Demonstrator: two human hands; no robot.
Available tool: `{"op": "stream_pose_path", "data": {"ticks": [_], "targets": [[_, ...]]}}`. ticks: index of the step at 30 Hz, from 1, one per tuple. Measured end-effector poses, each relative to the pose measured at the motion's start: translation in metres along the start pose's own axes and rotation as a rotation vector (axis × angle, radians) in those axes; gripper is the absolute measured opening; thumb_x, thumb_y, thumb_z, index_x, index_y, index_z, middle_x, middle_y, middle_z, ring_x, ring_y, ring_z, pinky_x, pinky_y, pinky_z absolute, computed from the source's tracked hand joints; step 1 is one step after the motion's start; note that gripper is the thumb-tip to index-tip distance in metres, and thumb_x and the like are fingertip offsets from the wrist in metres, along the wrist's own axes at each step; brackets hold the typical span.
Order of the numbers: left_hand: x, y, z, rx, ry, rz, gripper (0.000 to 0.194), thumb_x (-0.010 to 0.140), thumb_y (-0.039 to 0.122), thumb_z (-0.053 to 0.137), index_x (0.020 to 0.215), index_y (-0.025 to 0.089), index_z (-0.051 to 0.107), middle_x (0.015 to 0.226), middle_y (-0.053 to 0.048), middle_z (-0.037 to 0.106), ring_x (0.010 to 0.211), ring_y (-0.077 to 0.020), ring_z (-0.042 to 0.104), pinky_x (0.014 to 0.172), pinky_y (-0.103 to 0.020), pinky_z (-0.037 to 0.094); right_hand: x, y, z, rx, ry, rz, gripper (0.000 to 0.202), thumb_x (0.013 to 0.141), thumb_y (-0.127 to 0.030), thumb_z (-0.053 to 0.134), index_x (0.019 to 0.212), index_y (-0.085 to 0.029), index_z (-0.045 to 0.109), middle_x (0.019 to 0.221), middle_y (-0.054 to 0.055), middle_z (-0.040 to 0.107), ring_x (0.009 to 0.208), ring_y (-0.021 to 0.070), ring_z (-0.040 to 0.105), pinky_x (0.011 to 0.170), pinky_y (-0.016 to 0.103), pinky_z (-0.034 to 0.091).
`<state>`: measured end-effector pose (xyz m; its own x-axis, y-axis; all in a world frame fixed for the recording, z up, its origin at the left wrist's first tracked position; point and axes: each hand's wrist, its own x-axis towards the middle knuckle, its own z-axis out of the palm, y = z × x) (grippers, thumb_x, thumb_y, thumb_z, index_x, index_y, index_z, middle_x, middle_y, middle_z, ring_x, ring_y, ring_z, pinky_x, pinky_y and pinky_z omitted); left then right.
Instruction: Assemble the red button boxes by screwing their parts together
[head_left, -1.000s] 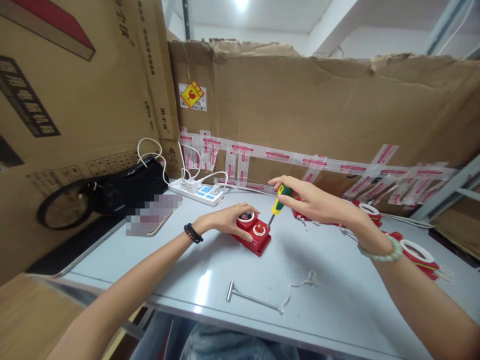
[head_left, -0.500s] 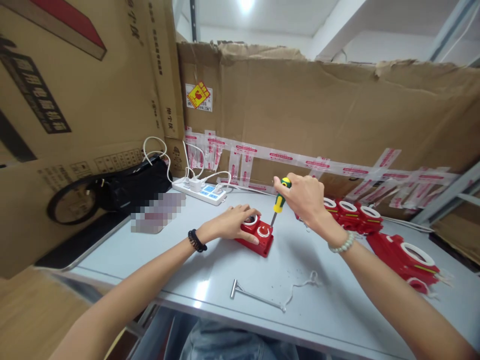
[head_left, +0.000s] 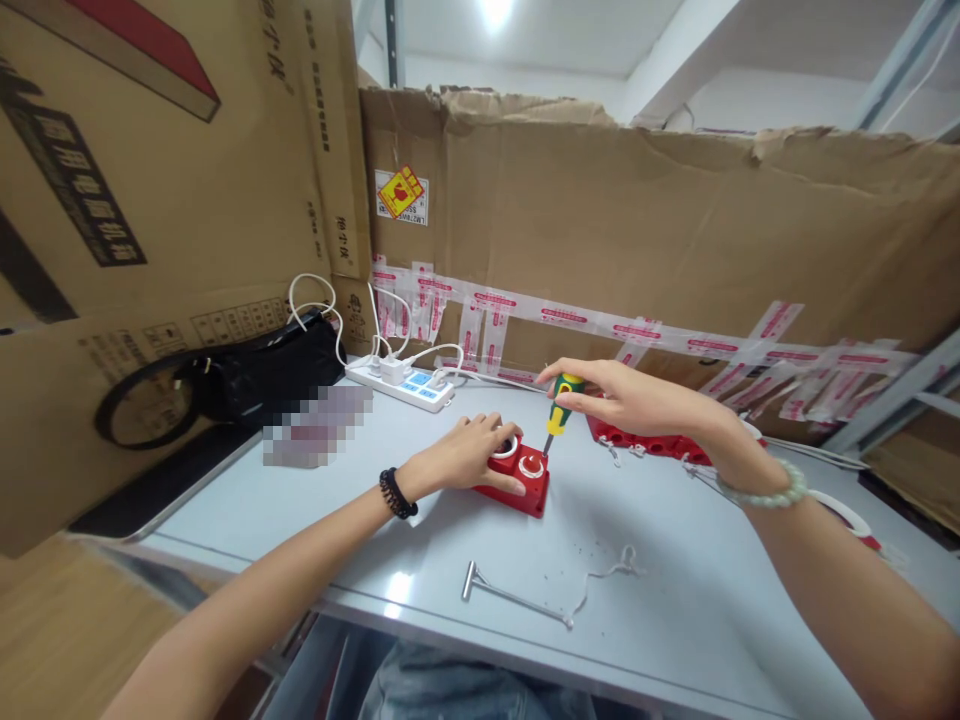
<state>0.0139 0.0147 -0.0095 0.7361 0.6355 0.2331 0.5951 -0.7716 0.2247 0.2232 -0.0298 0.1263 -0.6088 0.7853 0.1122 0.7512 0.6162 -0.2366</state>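
A red box-like housing [head_left: 512,496] with white rings and a red knob lies on the table. My left hand [head_left: 469,458] is wrapped over its left part, the thumb along the near side and the fingers across the top. A screwdriver [head_left: 560,405] with a green and yellow handle stands nearly upright, its tip at the housing's far right corner. Around the handle's top are the thumb and fingers of my right hand [head_left: 630,395], the palm turned down. Whether the tip sits in a screw is too small to tell.
A metal T-shaped rod [head_left: 517,597] with a white cord [head_left: 596,573] lies at the table's front. More red housings [head_left: 652,443] stand behind my right arm. At the back left are a power strip [head_left: 405,383] and a black bag [head_left: 262,370]. Cardboard [head_left: 600,230] walls the back.
My right hand has loosened from a tight fist to longer, straighter fingers about the handle, with the wrist swung right and lower. The left hand and housing stay nearly in place.
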Motion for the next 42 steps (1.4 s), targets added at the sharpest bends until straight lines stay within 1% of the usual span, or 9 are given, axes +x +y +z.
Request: {"op": "stream_pose_path", "data": {"ticks": [5, 11, 16, 21, 24, 27, 31, 36, 42], "targets": [[0.000, 0.001, 0.000, 0.013, 0.005, -0.014, 0.071, 0.071, 0.075, 0.046, 0.119, 0.022, 0.047, 0.103, -0.009, 0.052, 0.086, -0.0258, 0.052, 0.077, -0.037, 0.037, 0.006, 0.001, 0.009, -0.116, 0.175, 0.113, 0.035, 0.086, -0.049, 0.047, 0.084, -0.018, 0.062, 0.063, 0.002, 0.064, 0.050, 0.0119, 0.050, 0.053, 0.026, 0.036], [-0.001, 0.002, -0.001, 0.034, 0.000, -0.028, 0.073, 0.071, 0.075, 0.047, 0.120, 0.021, 0.046, 0.104, -0.009, 0.052, 0.089, -0.0271, 0.053, 0.078, -0.038, 0.037, 0.018, 0.012, 0.041, -0.416, 0.645, 0.455, 0.043, 0.081, -0.054, 0.045, 0.058, -0.019, 0.056, 0.053, 0.006, 0.059, 0.052, 0.0176, 0.052, 0.050, 0.028, 0.028], [-0.001, 0.001, 0.000, 0.032, 0.007, -0.018, 0.072, 0.072, 0.074, 0.047, 0.120, 0.021, 0.045, 0.106, -0.010, 0.053, 0.092, -0.0278, 0.052, 0.079, -0.038, 0.037, 0.014, 0.021, 0.043, -0.208, 0.739, 0.396, 0.037, 0.075, -0.047, 0.052, 0.050, -0.019, 0.050, 0.045, -0.001, 0.049, 0.046, 0.0123, 0.042, 0.050, 0.026, 0.030], [-0.002, 0.000, 0.000, 0.000, -0.015, -0.030, 0.072, 0.073, 0.073, 0.047, 0.123, 0.021, 0.043, 0.108, -0.010, 0.052, 0.094, -0.0277, 0.051, 0.081, -0.039, 0.038, 0.002, 0.019, 0.027, -0.068, 0.863, 0.333, 0.033, 0.075, -0.042, 0.054, 0.052, -0.020, 0.048, 0.048, -0.002, 0.043, 0.048, 0.0115, 0.038, 0.049, 0.026, 0.032], [-0.006, 0.004, -0.010, -0.043, 0.014, -0.003, 0.070, 0.075, 0.067, 0.053, 0.129, 0.024, 0.038, 0.112, -0.010, 0.050, 0.100, -0.0276, 0.049, 0.083, -0.039, 0.038, -0.011, 0.012, 0.019, -0.032, 0.945, 0.294, 0.031, 0.078, -0.039, 0.053, 0.054, -0.021, 0.047, 0.052, -0.001, 0.044, 0.051, 0.0124, 0.039, 0.050, 0.027, 0.033], [-0.013, 0.008, -0.026, -0.105, 0.067, 0.101, 0.050, 0.079, 0.051, 0.059, 0.120, 0.025, 0.046, 0.114, -0.007, 0.049, 0.103, -0.0249, 0.047, 0.088, -0.037, 0.037, -0.027, -0.002, 0.024, 0.063, 0.891, 0.281, 0.027, 0.079, -0.038, 0.055, 0.059, -0.020, 0.053, 0.054, 0.000, 0.049, 0.051, 0.0126, 0.041, 0.049, 0.026, 0.034], [-0.021, 0.005, -0.037, -0.183, 0.035, 0.168, 0.023, 0.081, 0.033, 0.059, 0.101, 0.022, 0.057, 0.103, -0.004, 0.052, 0.092, -0.0191, 0.051, 0.086, -0.032, 0.040, -0.039, -0.024, 0.053, 0.234, 0.746, 0.247, 0.026, 0.078, -0.036, 0.057, 0.060, -0.018, 0.057, 0.054, -0.001, 0.049, 0.050, 0.0103, 0.040, 0.046, 0.024, 0.033], [-0.019, -0.007, -0.031, -0.164, 0.058, 0.117, 0.022, 0.081, 0.030, 0.059, 0.100, 0.021, 0.055, 0.097, -0.004, 0.052, 0.087, -0.0182, 0.050, 0.080, -0.031, 0.041, -0.026, -0.044, 0.085, 0.400, 0.551, 0.187, 0.025, 0.077, -0.034, 0.057, 0.060, -0.016, 0.058, 0.051, -0.003, 0.046, 0.048, 0.0084, 0.037, 0.045, 0.022, 0.032], [-0.018, -0.008, -0.026, -0.119, 0.083, 0.146, 0.021, 0.082, 0.029, 0.057, 0.101, 0.022, 0.055, 0.096, -0.004, 0.053, 0.088, -0.0192, 0.049, 0.080, -0.031, 0.039, -0.013, -0.052, 0.093, 0.462, 0.459, 0.185, 0.022, 0.077, -0.031, 0.056, 0.062, -0.015, 0.060, 0.050, -0.002, 0.053, 0.046, 0.0090, 0.044, 0.046, 0.023, 0.035]]}}
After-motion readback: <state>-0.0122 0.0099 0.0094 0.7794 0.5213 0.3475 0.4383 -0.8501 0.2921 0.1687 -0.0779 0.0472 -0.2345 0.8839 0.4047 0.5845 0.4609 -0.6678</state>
